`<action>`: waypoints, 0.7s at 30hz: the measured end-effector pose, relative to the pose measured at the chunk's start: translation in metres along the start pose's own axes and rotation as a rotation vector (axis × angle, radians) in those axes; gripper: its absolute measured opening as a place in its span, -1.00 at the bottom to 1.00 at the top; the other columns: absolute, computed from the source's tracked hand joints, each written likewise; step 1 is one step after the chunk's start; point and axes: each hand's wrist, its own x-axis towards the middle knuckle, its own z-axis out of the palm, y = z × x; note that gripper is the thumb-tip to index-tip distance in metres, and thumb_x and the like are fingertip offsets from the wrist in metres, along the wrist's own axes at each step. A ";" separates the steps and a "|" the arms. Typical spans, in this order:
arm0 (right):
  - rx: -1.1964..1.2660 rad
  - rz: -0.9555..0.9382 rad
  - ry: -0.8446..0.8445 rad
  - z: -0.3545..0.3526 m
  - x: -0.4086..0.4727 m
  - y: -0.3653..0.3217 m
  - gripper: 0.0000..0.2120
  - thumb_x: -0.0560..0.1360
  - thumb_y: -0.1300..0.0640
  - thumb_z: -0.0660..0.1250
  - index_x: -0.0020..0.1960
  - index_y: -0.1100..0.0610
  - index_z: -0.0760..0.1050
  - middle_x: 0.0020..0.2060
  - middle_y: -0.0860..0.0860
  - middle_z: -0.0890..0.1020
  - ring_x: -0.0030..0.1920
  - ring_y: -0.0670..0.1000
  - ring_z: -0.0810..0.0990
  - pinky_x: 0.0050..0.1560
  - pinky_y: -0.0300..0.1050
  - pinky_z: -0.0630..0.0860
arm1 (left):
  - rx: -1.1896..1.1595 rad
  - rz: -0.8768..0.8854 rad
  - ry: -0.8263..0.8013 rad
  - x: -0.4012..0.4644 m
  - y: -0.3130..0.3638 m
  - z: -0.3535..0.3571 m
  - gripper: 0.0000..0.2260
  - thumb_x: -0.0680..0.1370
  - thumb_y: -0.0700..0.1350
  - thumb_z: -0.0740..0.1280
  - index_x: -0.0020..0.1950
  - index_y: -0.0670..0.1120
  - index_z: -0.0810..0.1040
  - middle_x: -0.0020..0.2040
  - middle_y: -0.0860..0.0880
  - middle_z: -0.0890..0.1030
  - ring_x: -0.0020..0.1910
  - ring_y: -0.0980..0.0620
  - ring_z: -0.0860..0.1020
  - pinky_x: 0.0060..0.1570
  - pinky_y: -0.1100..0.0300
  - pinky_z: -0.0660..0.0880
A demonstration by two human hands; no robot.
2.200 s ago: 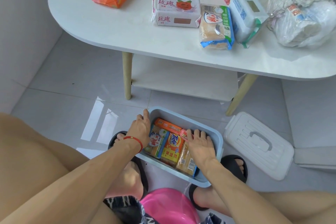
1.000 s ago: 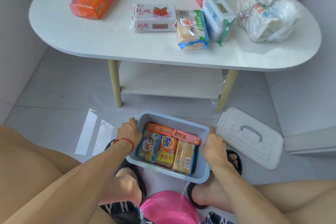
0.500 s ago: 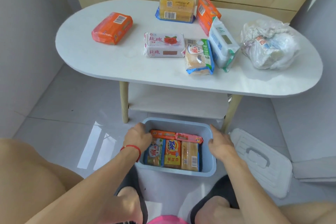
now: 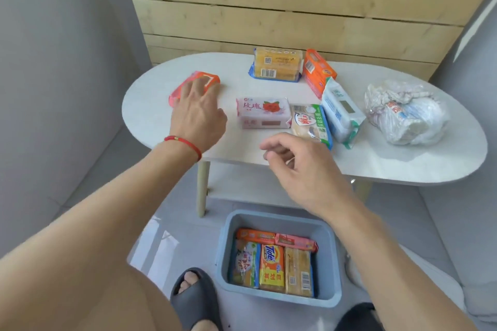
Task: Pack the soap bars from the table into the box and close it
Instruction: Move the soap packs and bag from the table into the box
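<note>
The blue box [image 4: 279, 219] sits on the floor between my feet with several soap bars [image 4: 271, 263] packed inside. On the white table [image 4: 150, 113] lie an orange soap pack [image 4: 204, 79], a pink rose soap pack [image 4: 262, 113], a green-edged pack [image 4: 309, 122], a white-blue pack [image 4: 340, 107], a yellow pack [image 4: 277, 63] and another orange pack [image 4: 316, 70]. My left hand [image 4: 197, 113] is spread open over the left orange pack, its fingertips on it. My right hand [image 4: 301, 166] hovers empty at the table's front edge, fingers loosely curled.
A crumpled white plastic bag [image 4: 406, 113] lies at the table's right end. The box's white lid [image 4: 357, 271] is mostly hidden behind my right forearm. A wooden slat wall [image 4: 295, 8] stands behind the table. My sandalled foot [image 4: 193, 293] is left of the box.
Both hands have let go of the box rim and risen to the table. The left hand reached the orange pack at the left; my view tilted upward.
</note>
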 end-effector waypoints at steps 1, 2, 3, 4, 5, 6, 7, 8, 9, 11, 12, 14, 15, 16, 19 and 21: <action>0.009 -0.005 -0.015 0.004 -0.001 -0.001 -0.81 0.58 0.16 0.30 0.11 0.02 0.64 -0.14 -0.16 0.67 -0.15 -0.13 0.62 -0.05 -0.21 0.56 | 0.054 -0.048 -0.077 0.012 -0.012 0.005 -0.50 0.53 -0.09 0.26 0.48 -0.04 0.32 0.48 -0.16 0.31 0.45 -0.21 0.25 0.37 -0.11 0.26; 0.012 -0.010 -0.033 0.008 -0.003 0.000 -0.81 0.57 0.16 0.30 0.10 0.02 0.64 -0.14 -0.16 0.68 -0.15 -0.12 0.62 -0.05 -0.18 0.56 | 0.063 -0.100 -0.141 0.021 -0.023 0.011 -0.48 0.55 -0.04 0.25 0.51 0.02 0.26 0.49 -0.16 0.28 0.45 -0.23 0.22 0.35 -0.16 0.28; 0.008 -0.010 -0.050 0.012 -0.007 0.003 -0.81 0.57 0.16 0.29 0.09 0.01 0.64 -0.13 -0.15 0.68 -0.14 -0.12 0.63 -0.05 -0.17 0.56 | 0.045 -0.134 -0.186 0.029 -0.031 0.016 -0.48 0.55 -0.01 0.24 0.52 0.07 0.24 0.48 -0.16 0.29 0.43 -0.24 0.23 0.32 -0.19 0.31; 0.000 -0.005 -0.068 0.014 -0.012 0.006 -0.81 0.57 0.15 0.29 0.09 -0.01 0.65 -0.12 -0.15 0.69 -0.13 -0.13 0.63 -0.05 -0.17 0.56 | 0.034 -0.144 -0.199 0.034 -0.036 0.021 -0.50 0.56 0.00 0.25 0.51 0.09 0.27 0.44 -0.18 0.33 0.39 -0.24 0.27 0.26 -0.19 0.37; -0.010 0.000 -0.085 0.016 -0.017 0.010 -0.80 0.57 0.15 0.29 0.09 -0.02 0.65 -0.11 -0.16 0.70 -0.12 -0.14 0.63 -0.04 -0.19 0.56 | 0.049 -0.151 -0.167 0.037 -0.038 0.023 -0.56 0.57 0.00 0.26 0.46 0.07 0.35 0.36 -0.19 0.39 0.34 -0.25 0.31 0.14 -0.17 0.41; -0.015 0.009 -0.104 0.017 -0.021 0.015 -0.80 0.58 0.13 0.29 0.09 -0.04 0.66 -0.09 -0.18 0.70 -0.10 -0.17 0.63 -0.04 -0.22 0.56 | 0.073 -0.167 -0.103 0.038 -0.038 0.024 -0.66 0.58 -0.01 0.26 0.36 0.03 0.44 0.25 -0.19 0.43 0.27 -0.25 0.35 0.03 -0.14 0.40; -0.010 0.020 -0.120 0.017 -0.024 0.018 -0.79 0.58 0.12 0.29 0.09 -0.05 0.66 -0.08 -0.20 0.70 -0.09 -0.19 0.63 -0.03 -0.25 0.56 | 0.095 -0.189 -0.041 0.038 -0.038 0.023 -0.77 0.58 -0.03 0.26 0.23 0.01 0.49 0.17 -0.18 0.44 0.21 -0.24 0.37 -0.04 -0.11 0.37; 0.000 0.036 -0.138 0.016 -0.028 0.021 -0.79 0.58 0.11 0.29 0.10 -0.07 0.66 -0.08 -0.22 0.70 -0.08 -0.21 0.63 -0.03 -0.27 0.56 | 0.092 -0.206 -0.008 0.038 -0.038 0.022 -0.85 0.58 -0.07 0.26 0.13 0.00 0.51 0.11 -0.17 0.44 0.17 -0.24 0.38 -0.06 -0.10 0.35; 0.011 0.052 -0.156 0.016 -0.031 0.024 -0.80 0.58 0.09 0.29 0.10 -0.08 0.65 -0.08 -0.23 0.69 -0.08 -0.23 0.64 -0.02 -0.28 0.56 | 0.066 -0.206 -0.003 0.036 -0.037 0.019 -0.89 0.56 -0.11 0.27 0.08 -0.01 0.51 0.10 -0.18 0.43 0.15 -0.25 0.38 -0.05 -0.10 0.37; 0.029 0.084 -0.183 0.016 -0.037 0.030 -0.80 0.58 0.07 0.28 0.10 -0.10 0.65 -0.11 -0.24 0.69 -0.09 -0.22 0.65 -0.02 -0.25 0.58 | -0.022 -0.186 -0.048 0.031 -0.037 0.010 -0.87 0.53 -0.12 0.32 0.07 -0.06 0.53 0.11 -0.22 0.43 0.12 -0.29 0.41 0.03 -0.10 0.44; 0.044 0.102 -0.191 0.016 -0.040 0.032 -0.80 0.58 0.08 0.28 0.09 -0.10 0.65 -0.13 -0.23 0.70 -0.09 -0.22 0.66 -0.02 -0.24 0.58 | -0.058 -0.184 -0.078 0.026 -0.035 0.004 -0.82 0.51 -0.11 0.35 0.09 -0.08 0.55 0.13 -0.24 0.44 0.11 -0.31 0.43 0.07 -0.07 0.45; 0.093 0.130 -0.198 0.017 -0.044 0.034 -0.79 0.59 0.12 0.28 0.05 -0.10 0.67 -0.15 -0.24 0.71 -0.11 -0.23 0.67 -0.01 -0.25 0.58 | -0.109 -0.212 -0.141 0.007 -0.029 -0.010 -0.65 0.46 -0.09 0.38 0.24 -0.07 0.50 0.17 -0.27 0.43 0.11 -0.33 0.45 0.10 -0.02 0.42; 0.124 0.146 -0.209 0.018 -0.046 0.035 -0.78 0.59 0.13 0.28 0.05 -0.10 0.68 -0.15 -0.23 0.72 -0.12 -0.23 0.68 -0.01 -0.24 0.58 | -0.131 -0.236 -0.177 -0.008 -0.023 -0.018 -0.54 0.45 -0.08 0.40 0.34 -0.05 0.42 0.18 -0.29 0.42 0.12 -0.34 0.45 0.10 -0.02 0.41; 0.160 0.165 -0.227 0.020 -0.048 0.035 -0.77 0.60 0.14 0.28 0.04 -0.10 0.68 -0.14 -0.22 0.73 -0.13 -0.21 0.69 -0.01 -0.21 0.60 | -0.148 -0.255 -0.204 -0.025 -0.016 -0.026 -0.44 0.43 -0.08 0.42 0.40 -0.04 0.34 0.18 -0.29 0.45 0.12 -0.34 0.46 0.10 -0.02 0.41; 0.363 0.259 -0.313 0.025 -0.055 0.034 -0.80 0.62 0.08 0.27 0.09 -0.05 0.67 -0.11 -0.11 0.75 -0.14 -0.07 0.72 -0.05 -0.10 0.65 | -0.238 -0.239 -0.234 -0.084 0.004 -0.046 -0.35 0.35 0.01 0.45 0.39 0.01 0.29 0.01 -0.16 0.63 0.05 -0.23 0.55 0.05 0.00 0.50; 0.549 0.357 -0.377 0.027 -0.061 0.031 -0.75 0.62 -0.07 0.27 0.12 -0.01 0.67 -0.09 -0.03 0.75 -0.13 0.02 0.74 -0.12 -0.08 0.66 | -0.372 -0.205 -0.285 -0.124 0.022 -0.054 -0.34 0.27 0.10 0.44 0.34 0.12 0.31 -0.04 0.00 0.63 -0.08 -0.05 0.62 -0.08 0.04 0.58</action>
